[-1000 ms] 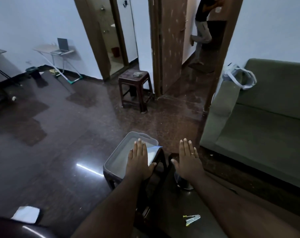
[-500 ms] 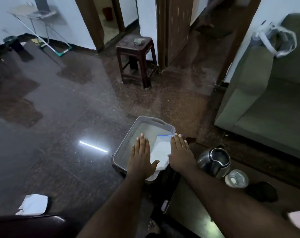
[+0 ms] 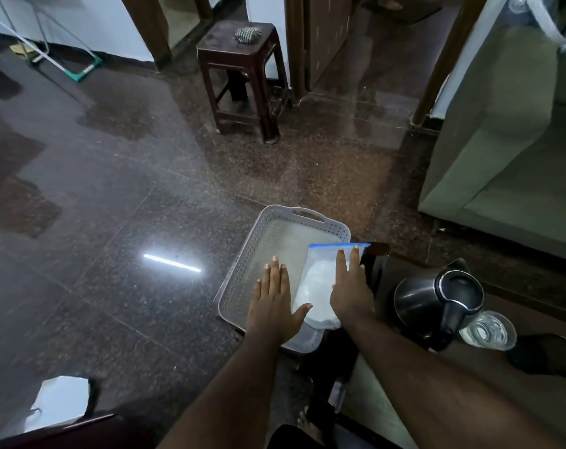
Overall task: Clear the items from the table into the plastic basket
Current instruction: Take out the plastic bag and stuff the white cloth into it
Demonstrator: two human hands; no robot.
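A grey perforated plastic basket (image 3: 275,222) sits low at centre on a dark stool. Inside it lies a clear zip bag (image 3: 319,280) with a blue seal and white contents. My left hand (image 3: 273,307) hovers flat over the basket's near-left part, fingers spread, holding nothing. My right hand (image 3: 351,291) lies flat, fingers straight, over the bag's right edge. On the dark table to the right stand a black electric kettle (image 3: 437,296), a glass tumbler (image 3: 487,330) and a dark round object (image 3: 544,353).
A brown plastic stool (image 3: 239,63) with a small bundle on top stands further back. A green sofa (image 3: 508,150) fills the right side. The glossy dark floor stretches left, with a white paper (image 3: 59,400) at the bottom left. A bare foot (image 3: 309,426) shows below.
The view has tilted down and moved closer. My right hand has shifted left from the table onto the bag in the basket. The kettle and tumbler have come into sight.
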